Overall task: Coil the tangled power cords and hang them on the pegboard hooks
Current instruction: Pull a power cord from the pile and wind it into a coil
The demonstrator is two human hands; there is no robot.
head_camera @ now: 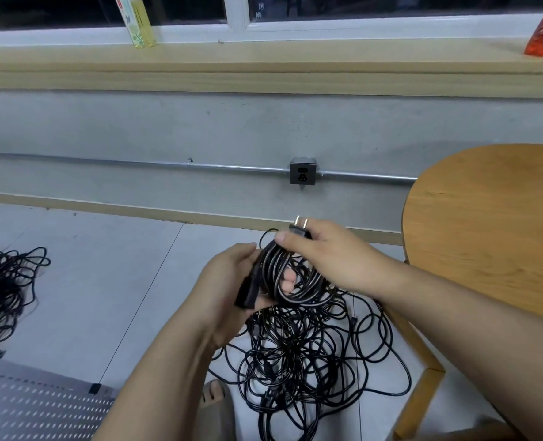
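Observation:
A black power cord coil [299, 278] is held between both hands above the floor. My left hand [228, 291] grips the coil from the left, with the cord's black connector end [246, 292] lying in its palm. My right hand [330, 256] pinches the plug [299, 227], whose two metal prongs point up, at the top of the coil. Below the hands lies a tangled pile of black cords [308, 364] on the tiled floor. A second tangle of cords [2, 288] lies at the far left. The perforated grey pegboard [34, 405] lies at bottom left.
A round wooden table [493, 224] with slanted legs stands at the right, close to the pile. A wall socket [302, 171] on a metal conduit sits on the grey wall ahead. Two bottles stand on the window ledge. A foot in a sandal [214, 399] is near the pile.

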